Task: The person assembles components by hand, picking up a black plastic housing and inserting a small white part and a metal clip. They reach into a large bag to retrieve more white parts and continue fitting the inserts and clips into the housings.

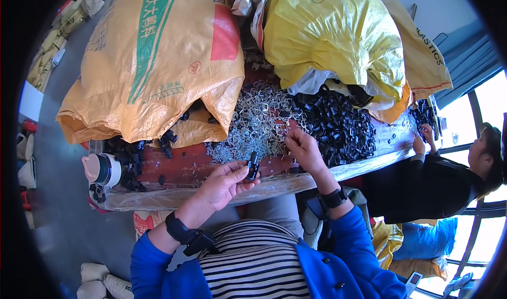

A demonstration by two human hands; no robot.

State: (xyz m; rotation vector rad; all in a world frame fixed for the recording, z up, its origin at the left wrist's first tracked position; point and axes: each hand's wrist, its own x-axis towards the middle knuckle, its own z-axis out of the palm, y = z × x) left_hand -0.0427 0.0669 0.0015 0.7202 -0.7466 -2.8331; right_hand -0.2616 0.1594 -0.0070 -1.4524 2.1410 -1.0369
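Note:
My left hand (pixel 227 184) is closed round a small black plastic part (pixel 253 167), held upright between thumb and fingers above the near edge of the table. To its right, my right hand (pixel 305 150) is pinched over the border between two heaps; what its fingertips hold, if anything, I cannot make out. Beneath and beyond it spreads a heap of bent silvery metal clips (pixel 264 106). Small screw-like metal pieces (pixel 237 146) lie on the near side of these clips. A large heap of black plastic parts (pixel 338 127) lies to the right.
A big orange woven sack (pixel 174 51) and a yellow sack (pixel 332 30) stand across the table's far side. A cup with a pink lid (pixel 103 169) stands at the left corner. Clear plastic film (pixel 211 196) wraps the table edge. A co-worker in black (pixel 433 188) works at the right end.

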